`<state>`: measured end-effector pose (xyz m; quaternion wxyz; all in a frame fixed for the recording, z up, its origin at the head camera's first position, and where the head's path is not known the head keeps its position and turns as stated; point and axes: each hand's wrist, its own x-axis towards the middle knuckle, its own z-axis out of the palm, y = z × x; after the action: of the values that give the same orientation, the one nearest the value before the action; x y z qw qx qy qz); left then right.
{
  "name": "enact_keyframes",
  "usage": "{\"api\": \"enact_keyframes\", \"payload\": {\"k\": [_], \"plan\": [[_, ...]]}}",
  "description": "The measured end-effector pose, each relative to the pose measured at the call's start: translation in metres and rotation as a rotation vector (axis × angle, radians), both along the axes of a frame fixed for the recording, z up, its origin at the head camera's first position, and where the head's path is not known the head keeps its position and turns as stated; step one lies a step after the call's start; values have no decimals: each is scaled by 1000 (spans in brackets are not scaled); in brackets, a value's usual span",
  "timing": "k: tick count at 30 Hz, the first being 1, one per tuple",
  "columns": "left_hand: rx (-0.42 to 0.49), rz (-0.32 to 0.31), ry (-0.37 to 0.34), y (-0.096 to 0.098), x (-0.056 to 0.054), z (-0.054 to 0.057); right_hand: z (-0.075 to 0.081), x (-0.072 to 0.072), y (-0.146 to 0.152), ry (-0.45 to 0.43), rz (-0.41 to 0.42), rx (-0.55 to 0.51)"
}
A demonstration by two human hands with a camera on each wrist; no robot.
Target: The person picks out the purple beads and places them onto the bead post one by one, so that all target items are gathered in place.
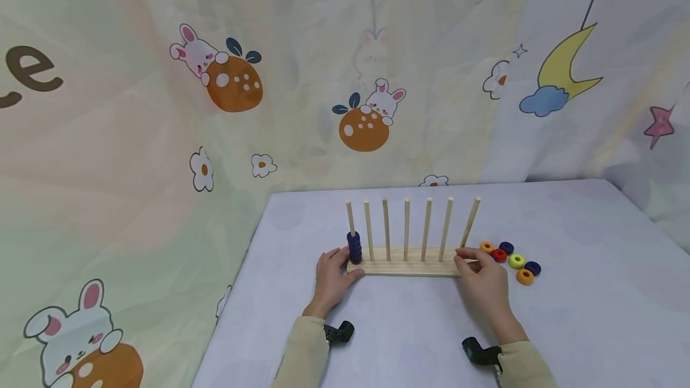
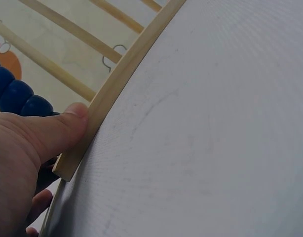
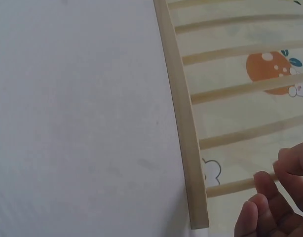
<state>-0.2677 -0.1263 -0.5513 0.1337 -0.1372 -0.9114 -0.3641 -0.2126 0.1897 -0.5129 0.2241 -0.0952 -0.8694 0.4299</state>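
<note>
A light wooden stand [image 1: 404,268] with a row of upright pegs lies across the table. My left hand [image 1: 330,280] grips its left end; in the left wrist view the thumb [image 2: 75,116] presses the front edge, with fingers behind. Dark blue beads [image 1: 354,248] are stacked on the leftmost peg, beside that hand. At the other end, my right hand [image 1: 485,283] pinches the rightmost peg [image 1: 471,222] low down, between thumb and fingertips. That peg leans outward more than its neighbours. The right wrist view shows the fingers [image 3: 272,197] around this peg [image 3: 230,188], partly covering it.
Loose ring beads lie right of the stand: orange [image 1: 525,276], red [image 1: 499,255], yellow [image 1: 516,261] and dark blue [image 1: 532,267]. The white-covered table [image 1: 409,328] ends at a patterned curtain [image 1: 302,76] behind and to the left.
</note>
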Motion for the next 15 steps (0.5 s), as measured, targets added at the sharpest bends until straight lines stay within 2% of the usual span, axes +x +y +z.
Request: {"api": "enact_keyframes", "payload": {"k": [7, 12, 15], "plan": [[8, -1, 3, 0, -1, -1, 0, 0, 16, 10, -84, 45], [4, 4, 13, 1, 0, -1, -1, -1, 30, 93, -149, 80], [4, 6, 17, 1, 1, 0, -1, -1, 35, 100, -170, 100]]}}
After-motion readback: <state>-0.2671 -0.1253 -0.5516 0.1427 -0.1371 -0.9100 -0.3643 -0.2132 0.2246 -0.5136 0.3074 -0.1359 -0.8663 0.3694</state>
